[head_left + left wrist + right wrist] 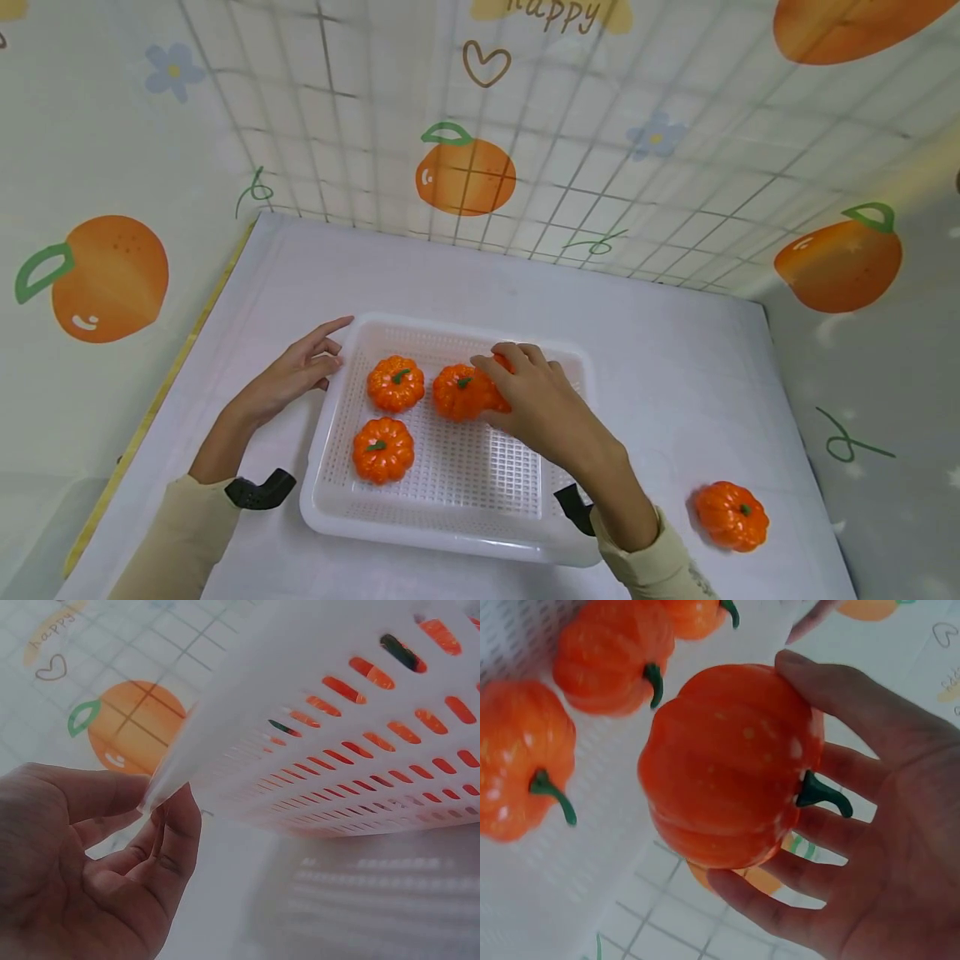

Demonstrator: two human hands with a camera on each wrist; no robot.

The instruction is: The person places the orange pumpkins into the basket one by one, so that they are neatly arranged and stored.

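My right hand (543, 400) holds an orange toy pumpkin (731, 765) with a green stem, thumb and fingers spread around its sides. In the head view that hand covers most of it, over the right half of a white plastic basket (450, 546). Inside the basket sit three similar pumpkins: one at the back left (395, 383), one at the front left (383, 450) and one near the middle (456, 392), beside the held one. At the basket's left side, my left hand (296, 367) pinches the rim (161, 780) between thumb and fingers.
Another orange pumpkin (731, 517) lies on the white tabletop (660, 358), right of the basket. Behind the table rises a wall covering (360, 125) printed with grid lines and oranges; similar printed sheets stand at both sides.
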